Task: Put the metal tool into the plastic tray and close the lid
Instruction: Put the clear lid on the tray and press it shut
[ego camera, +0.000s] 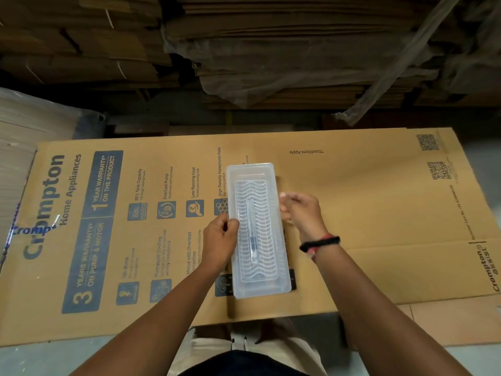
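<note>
Here the tray point(257, 232) lies at mid-frame on a flattened carton point(352, 213), a hand at each long side.

The tool point(252, 229) lies lengthwise inside the clear tray, seen through the wavy-ribbed lid point(254, 202) resting over it. The left hand point(219, 240) touches the tray's left edge, its fingers point(230, 223) pinching the rim. The right hand point(301, 210) is just beside the right edge, fingers curled loosely and slightly spread, holding nothing. A bracelet point(320, 244) circles the right wrist.
</note>
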A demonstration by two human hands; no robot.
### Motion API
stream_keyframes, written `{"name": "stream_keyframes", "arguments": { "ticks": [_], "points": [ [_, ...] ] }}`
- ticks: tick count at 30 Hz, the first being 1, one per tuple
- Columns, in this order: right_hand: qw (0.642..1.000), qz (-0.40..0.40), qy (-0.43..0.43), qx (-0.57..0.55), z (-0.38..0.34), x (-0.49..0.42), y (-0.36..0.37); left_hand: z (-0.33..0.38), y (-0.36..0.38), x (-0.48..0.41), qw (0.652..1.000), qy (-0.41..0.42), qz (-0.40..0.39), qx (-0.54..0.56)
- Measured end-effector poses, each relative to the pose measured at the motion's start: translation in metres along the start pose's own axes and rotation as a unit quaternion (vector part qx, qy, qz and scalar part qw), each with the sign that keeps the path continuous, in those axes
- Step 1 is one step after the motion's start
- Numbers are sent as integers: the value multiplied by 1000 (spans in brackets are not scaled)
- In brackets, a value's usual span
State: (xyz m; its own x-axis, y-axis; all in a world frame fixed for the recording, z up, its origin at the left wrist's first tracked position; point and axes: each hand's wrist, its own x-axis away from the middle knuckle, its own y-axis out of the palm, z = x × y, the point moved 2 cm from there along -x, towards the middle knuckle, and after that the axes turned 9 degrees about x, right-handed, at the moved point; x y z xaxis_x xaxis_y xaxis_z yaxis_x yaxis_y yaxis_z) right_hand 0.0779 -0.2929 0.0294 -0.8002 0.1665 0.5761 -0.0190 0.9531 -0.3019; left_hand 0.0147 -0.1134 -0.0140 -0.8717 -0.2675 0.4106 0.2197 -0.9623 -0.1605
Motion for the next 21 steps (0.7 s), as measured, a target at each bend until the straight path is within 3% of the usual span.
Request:
{"name": "stream_keyframes", "arguments": {
  "ticks": [9, 21],
  "points": [
    [999, 48, 0, 7, -39, -72, 31, -16, 0, -10, 1000, 24, -7, 12],
    [1000, -2, 1, -2, -33, -87, 36, -7, 2, -27, 996, -2, 15, 85]
  ]
}}
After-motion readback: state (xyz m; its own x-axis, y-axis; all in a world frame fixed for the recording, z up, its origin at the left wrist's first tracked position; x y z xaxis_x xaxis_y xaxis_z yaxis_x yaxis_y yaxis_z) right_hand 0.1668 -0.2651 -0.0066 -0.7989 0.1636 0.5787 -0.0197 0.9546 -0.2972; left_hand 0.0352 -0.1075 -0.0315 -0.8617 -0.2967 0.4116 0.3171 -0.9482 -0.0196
